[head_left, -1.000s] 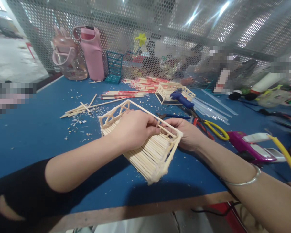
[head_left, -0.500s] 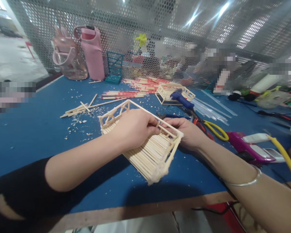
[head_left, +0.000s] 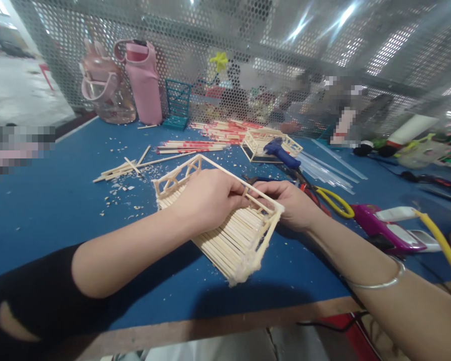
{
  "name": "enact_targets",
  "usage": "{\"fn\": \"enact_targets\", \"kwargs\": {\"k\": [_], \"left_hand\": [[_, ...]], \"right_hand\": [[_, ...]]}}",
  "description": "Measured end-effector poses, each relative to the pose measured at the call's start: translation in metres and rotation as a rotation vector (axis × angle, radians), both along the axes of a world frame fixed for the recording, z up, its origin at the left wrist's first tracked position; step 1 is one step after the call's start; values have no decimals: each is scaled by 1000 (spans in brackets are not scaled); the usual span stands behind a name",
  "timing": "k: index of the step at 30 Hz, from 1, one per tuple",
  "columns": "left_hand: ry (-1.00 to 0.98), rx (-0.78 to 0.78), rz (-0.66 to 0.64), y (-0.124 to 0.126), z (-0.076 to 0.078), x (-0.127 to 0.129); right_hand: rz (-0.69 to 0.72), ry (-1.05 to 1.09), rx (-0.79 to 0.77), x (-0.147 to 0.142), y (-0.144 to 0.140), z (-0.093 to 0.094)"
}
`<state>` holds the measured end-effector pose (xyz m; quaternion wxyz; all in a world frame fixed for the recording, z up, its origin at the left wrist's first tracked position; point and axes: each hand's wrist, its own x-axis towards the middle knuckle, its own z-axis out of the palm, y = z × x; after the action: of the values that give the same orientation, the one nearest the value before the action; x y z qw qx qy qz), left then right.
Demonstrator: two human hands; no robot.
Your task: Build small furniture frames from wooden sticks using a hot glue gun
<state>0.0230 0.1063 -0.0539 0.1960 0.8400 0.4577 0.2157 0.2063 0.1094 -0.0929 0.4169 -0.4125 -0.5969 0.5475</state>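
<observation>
A pale tray-like model made of wooden sticks [head_left: 229, 240] lies tilted on the blue table [head_left: 48, 215] in front of me. My left hand [head_left: 206, 198] rests inside it, fingers pinching a short stick at its far side rail. My right hand [head_left: 295, 205] grips the same far rail from outside, at the model's right corner. A thin silver bangle [head_left: 379, 281] sits on my right wrist.
Loose sticks [head_left: 124, 168] and wood crumbs lie at left. Behind stand a pink bottle [head_left: 145, 82], a second stick frame [head_left: 259, 143], a blue glue gun [head_left: 281, 153], yellow-handled pliers [head_left: 334, 200], clear glue rods [head_left: 330, 168] and a magenta tool [head_left: 387, 230]. Mesh fences the far edge.
Almost nothing: my right hand has shifted slightly up along the far rail; the model and my left hand stay where they were.
</observation>
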Motion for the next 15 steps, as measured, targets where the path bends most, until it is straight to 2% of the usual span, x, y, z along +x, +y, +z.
{"fn": "enact_targets", "kwargs": {"k": [9,15], "left_hand": [[24,18,-5,-1,0,0],[70,48,-6,-1,0,1]], "right_hand": [[-27,61,-44,-4,2,-4],[-61,74,-135,-3,2,-3]]}}
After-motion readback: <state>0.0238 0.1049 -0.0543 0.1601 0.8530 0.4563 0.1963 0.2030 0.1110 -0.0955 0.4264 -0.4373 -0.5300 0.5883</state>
